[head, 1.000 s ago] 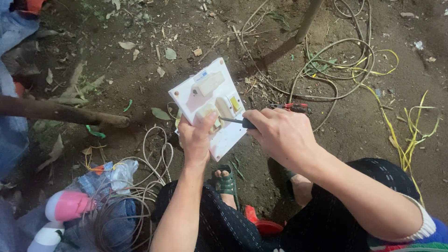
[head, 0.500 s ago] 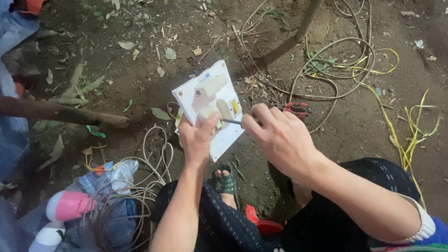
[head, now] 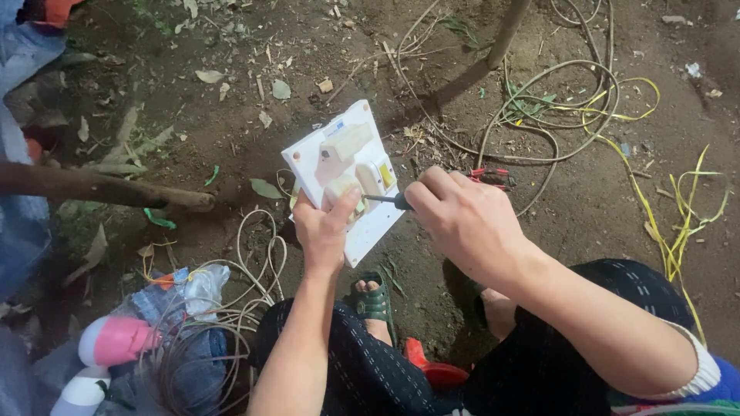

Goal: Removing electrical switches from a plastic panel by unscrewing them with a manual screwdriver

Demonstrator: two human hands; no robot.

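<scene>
Head view – left hand (head: 324, 231) grip clamped on white switch board (head: 347, 173) lower edge, right hand (head: 470, 223) closed around screwdriver (head: 385, 200), bare dirt beyond.

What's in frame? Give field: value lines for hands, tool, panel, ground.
left hand: grips white switch panel from below, thumb on its face
right hand: holds screwdriver, tip at the panel
panel: tilted, held above the ground
ground: bare soil with loose yellow and grey wires, red-handled pliers
near left: pink-and-white bottle, wire coil
</scene>
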